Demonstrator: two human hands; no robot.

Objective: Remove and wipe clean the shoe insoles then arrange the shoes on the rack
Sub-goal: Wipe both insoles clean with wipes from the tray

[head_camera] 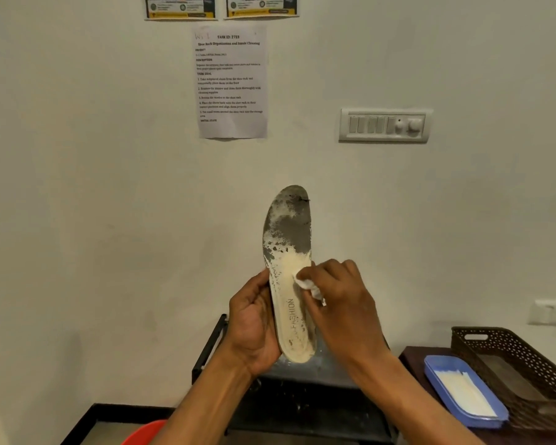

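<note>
One insole, two hands, one wipe

Hidden or cut off: the left hand's (pixel 254 326) fingers lie behind the insole (pixel 288 239); most of the white wipe (pixel 305 283) is buried under the right hand's (pixel 341 300) fingers; a red object (pixel 145 432) at the bottom edge is cut off and cannot be identified; the small print on the wall sheet (pixel 231 81) is mostly unreadable; both forearms partly cover the black rack (pixel 302 399).

Grip: left hand curled round the insole's lower half, thumb on its left edge, holding it upright, toe up, in front of the wall and above the rack. Right hand pinches the wipe and presses it to the insole's middle.

At right: blue tray (pixel 437 377) holding white sheets, just beside a brown basket (pixel 520 351)
</note>
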